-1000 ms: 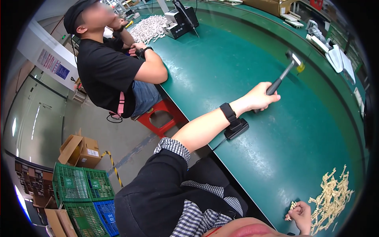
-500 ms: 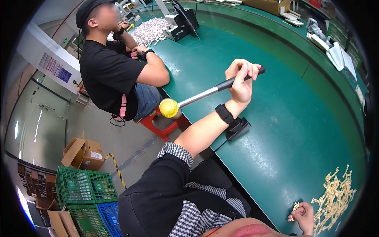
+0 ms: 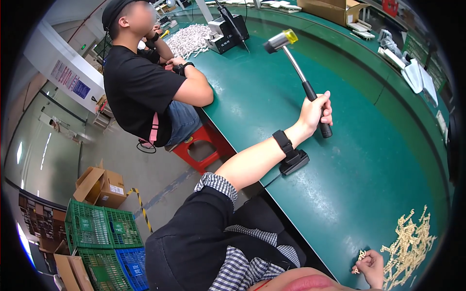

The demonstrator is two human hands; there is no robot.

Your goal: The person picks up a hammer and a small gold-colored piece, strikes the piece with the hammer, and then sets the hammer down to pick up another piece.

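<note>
The left hand (image 3: pixel 313 115) has its fingers wrapped around the black grip of a two-faced mallet (image 3: pixel 307 88), raised over the green table (image 3: pixel 272 92). Its shaft is silvery, its head yellow and translucent on one end, black on the other. The right hand (image 3: pixel 371 267) pinches small cream zigzag pieces (image 3: pixel 360 258) between nearly closed fingers.

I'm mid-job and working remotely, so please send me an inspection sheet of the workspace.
Surface: green tabletop, shiny with pale patches.
Job's things: hammer held above the tabletop; cream pieces piled at the right.
Clutter: white pieces heaped at the far left.
Hands: left hand grips the hammer's handle; right hand holds some cream pieces, count unclear.
Cables: black cable at the near table edge.
Surroundings: co-worker on a red stool; green crates at left.
</note>
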